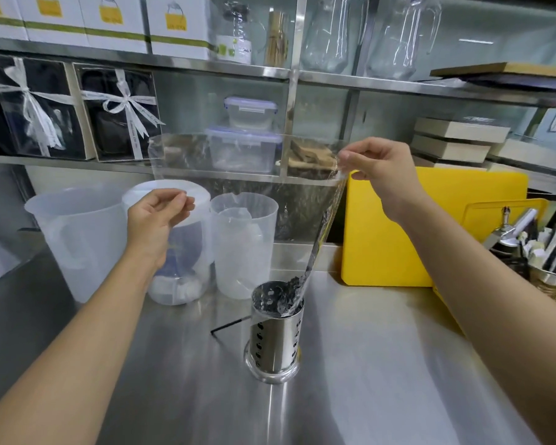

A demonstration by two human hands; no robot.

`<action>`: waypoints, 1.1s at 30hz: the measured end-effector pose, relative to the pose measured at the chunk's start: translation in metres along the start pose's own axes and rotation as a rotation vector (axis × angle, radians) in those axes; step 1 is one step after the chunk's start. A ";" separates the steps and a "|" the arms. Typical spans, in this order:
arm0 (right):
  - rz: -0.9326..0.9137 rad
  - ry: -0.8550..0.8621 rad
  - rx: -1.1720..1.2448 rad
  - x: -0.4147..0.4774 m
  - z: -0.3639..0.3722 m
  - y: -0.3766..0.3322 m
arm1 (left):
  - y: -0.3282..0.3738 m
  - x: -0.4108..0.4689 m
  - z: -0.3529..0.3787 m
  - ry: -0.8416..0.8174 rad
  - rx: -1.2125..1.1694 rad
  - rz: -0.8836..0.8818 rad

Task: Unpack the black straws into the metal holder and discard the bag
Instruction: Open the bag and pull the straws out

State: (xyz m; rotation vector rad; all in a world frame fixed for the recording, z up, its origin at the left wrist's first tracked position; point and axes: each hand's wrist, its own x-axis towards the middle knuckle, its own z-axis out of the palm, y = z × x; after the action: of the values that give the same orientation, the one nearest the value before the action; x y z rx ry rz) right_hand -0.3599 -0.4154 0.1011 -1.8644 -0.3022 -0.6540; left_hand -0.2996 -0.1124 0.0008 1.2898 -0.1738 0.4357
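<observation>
A perforated metal holder (275,335) stands upright on the steel counter, with black straws (283,298) filling its mouth. A clear plastic bag (247,175) is lifted above it, its lower end still reaching into the holder. My right hand (377,170) pinches the bag's upper right corner. My left hand (156,216) hovers at the left with its fingers curled; whether it grips the bag's left edge I cannot tell. One loose black straw (228,324) lies on the counter just left of the holder.
Three translucent plastic jugs (241,242) stand behind the holder. A yellow cutting board (408,232) leans at the right, next to a utensil caddy (546,255). Shelves above carry boxes, lidded containers and glass pitchers. The steel counter (382,380) stretches forward.
</observation>
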 end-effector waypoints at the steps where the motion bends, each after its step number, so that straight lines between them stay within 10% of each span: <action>1: -0.001 0.006 0.007 0.000 -0.001 0.000 | 0.000 -0.001 -0.001 -0.005 -0.013 -0.006; 12: -0.077 0.078 0.137 0.003 0.001 -0.005 | 0.008 -0.002 0.007 0.016 -0.071 0.020; 25: 0.263 -0.440 -0.147 -0.015 0.008 0.034 | 0.001 -0.003 0.010 0.111 -0.029 0.026; 33: 0.201 -0.426 -0.149 -0.021 0.028 0.052 | 0.005 0.001 0.014 0.014 -0.009 0.076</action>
State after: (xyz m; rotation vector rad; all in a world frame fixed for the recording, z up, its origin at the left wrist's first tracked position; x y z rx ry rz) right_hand -0.3425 -0.4072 0.0413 -2.1378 -0.3412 -0.1397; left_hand -0.2992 -0.1250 0.0092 1.2742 -0.2126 0.5082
